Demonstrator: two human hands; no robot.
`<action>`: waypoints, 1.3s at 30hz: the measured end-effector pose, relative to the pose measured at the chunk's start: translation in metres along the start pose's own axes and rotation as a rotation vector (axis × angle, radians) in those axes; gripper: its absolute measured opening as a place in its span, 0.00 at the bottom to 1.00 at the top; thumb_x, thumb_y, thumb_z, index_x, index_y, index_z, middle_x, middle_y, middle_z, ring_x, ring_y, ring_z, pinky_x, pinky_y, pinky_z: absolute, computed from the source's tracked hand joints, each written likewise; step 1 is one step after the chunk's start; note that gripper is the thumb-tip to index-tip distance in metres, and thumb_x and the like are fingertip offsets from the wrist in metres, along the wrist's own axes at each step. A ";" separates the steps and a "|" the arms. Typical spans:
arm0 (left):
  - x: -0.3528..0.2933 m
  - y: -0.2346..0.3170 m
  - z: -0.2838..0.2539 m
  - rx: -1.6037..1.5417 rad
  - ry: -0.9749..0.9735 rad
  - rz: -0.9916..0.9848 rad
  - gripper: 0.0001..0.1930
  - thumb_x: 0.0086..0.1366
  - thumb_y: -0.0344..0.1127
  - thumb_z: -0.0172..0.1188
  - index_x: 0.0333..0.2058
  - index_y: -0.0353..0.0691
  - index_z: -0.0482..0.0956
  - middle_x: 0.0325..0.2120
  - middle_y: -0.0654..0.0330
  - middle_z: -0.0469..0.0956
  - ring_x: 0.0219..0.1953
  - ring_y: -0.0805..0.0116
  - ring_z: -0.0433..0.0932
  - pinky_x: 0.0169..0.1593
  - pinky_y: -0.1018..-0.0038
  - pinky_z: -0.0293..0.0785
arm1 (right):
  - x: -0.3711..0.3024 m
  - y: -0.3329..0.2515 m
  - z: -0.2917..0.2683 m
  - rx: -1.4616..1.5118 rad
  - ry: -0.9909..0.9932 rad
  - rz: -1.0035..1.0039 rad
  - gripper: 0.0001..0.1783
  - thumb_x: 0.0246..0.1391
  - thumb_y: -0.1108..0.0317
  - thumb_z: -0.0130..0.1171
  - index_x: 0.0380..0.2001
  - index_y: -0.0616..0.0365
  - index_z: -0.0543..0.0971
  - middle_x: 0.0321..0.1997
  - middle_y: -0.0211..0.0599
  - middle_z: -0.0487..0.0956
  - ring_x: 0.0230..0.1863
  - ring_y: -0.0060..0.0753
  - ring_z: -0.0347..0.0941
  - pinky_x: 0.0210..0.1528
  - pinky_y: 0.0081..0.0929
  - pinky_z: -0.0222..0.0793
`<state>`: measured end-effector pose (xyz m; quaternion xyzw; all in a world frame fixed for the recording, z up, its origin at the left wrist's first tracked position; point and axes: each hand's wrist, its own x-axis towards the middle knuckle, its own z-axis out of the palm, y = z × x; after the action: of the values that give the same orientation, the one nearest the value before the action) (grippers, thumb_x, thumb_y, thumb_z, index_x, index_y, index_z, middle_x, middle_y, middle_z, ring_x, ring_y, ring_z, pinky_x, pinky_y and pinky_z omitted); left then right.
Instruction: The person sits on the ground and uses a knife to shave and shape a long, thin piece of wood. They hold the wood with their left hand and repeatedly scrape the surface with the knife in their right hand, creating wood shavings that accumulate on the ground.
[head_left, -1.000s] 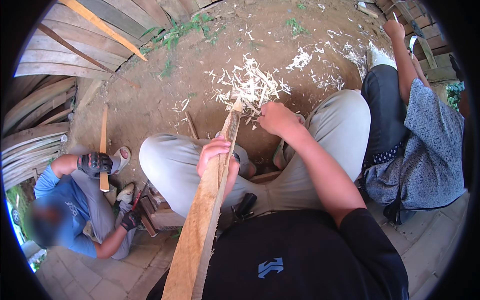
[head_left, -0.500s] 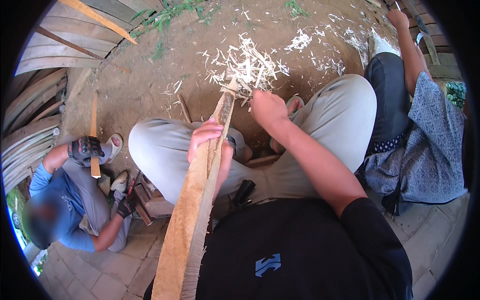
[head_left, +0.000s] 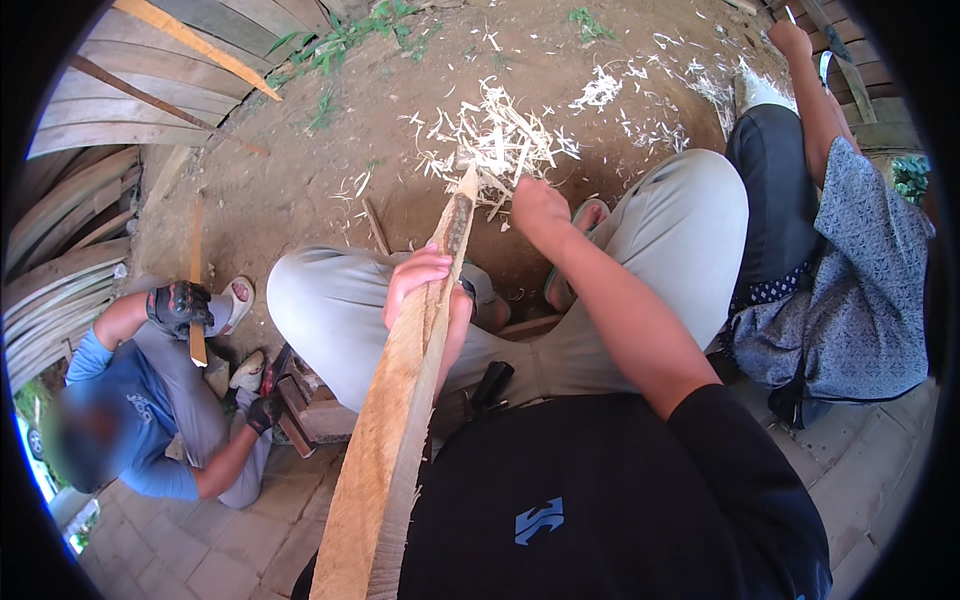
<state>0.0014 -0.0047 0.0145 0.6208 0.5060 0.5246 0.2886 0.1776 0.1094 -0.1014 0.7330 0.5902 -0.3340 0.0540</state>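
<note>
A long, rough-sawn length of wood [head_left: 385, 430] slants up from the lower edge, past my torso, narrowing to a pale, whittled point with a strip of bark close to it. My left hand [head_left: 425, 283] is wrapped round it below the bark, over my left knee. Just right of the point, my right hand [head_left: 540, 208] makes a closed fist. A thin sliver shows between that fist and the wood, but what the fist holds is too small to make out. Beyond the point, a heap of wood shavings [head_left: 510, 135] lies on the dirt.
At left, a person wearing gloves [head_left: 180, 305] holds a thin wooden strip [head_left: 197, 255]. Another person in a patterned top [head_left: 865, 270] sits close at my right. Stacked planks [head_left: 170, 75] line the far left. A small wood block [head_left: 325, 415] sits beside my left leg.
The wood's point and my left hand have shifted slightly right and nearer to me. My right fist has moved a little to the right, still close to the point.
</note>
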 end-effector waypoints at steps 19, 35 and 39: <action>0.002 0.000 -0.005 -0.013 -0.058 -0.004 0.18 0.49 0.15 0.59 0.39 0.37 0.73 0.40 0.52 0.79 0.54 0.53 0.78 0.62 0.58 0.71 | -0.060 -0.013 -0.090 0.044 -0.234 -0.117 0.17 0.55 0.70 0.54 0.46 0.67 0.81 0.51 0.61 0.81 0.54 0.61 0.78 0.57 0.48 0.75; 0.001 0.013 -0.003 0.045 -0.076 -0.046 0.17 0.55 0.15 0.56 0.43 0.38 0.69 0.44 0.52 0.76 0.59 0.52 0.74 0.65 0.59 0.67 | -0.073 -0.020 -0.035 0.008 0.058 -0.236 0.09 0.55 0.71 0.58 0.39 0.61 0.81 0.38 0.55 0.84 0.43 0.57 0.83 0.45 0.46 0.80; 0.000 0.010 -0.004 0.032 -0.109 -0.025 0.17 0.57 0.15 0.55 0.43 0.38 0.68 0.45 0.52 0.75 0.61 0.52 0.73 0.65 0.60 0.67 | -0.077 -0.018 -0.025 0.030 0.074 -0.272 0.10 0.56 0.74 0.56 0.41 0.62 0.79 0.35 0.53 0.84 0.41 0.54 0.84 0.43 0.46 0.81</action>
<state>0.0014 -0.0088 0.0245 0.6464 0.5058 0.4783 0.3123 0.1654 0.0624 -0.0340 0.6588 0.6806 -0.3197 -0.0243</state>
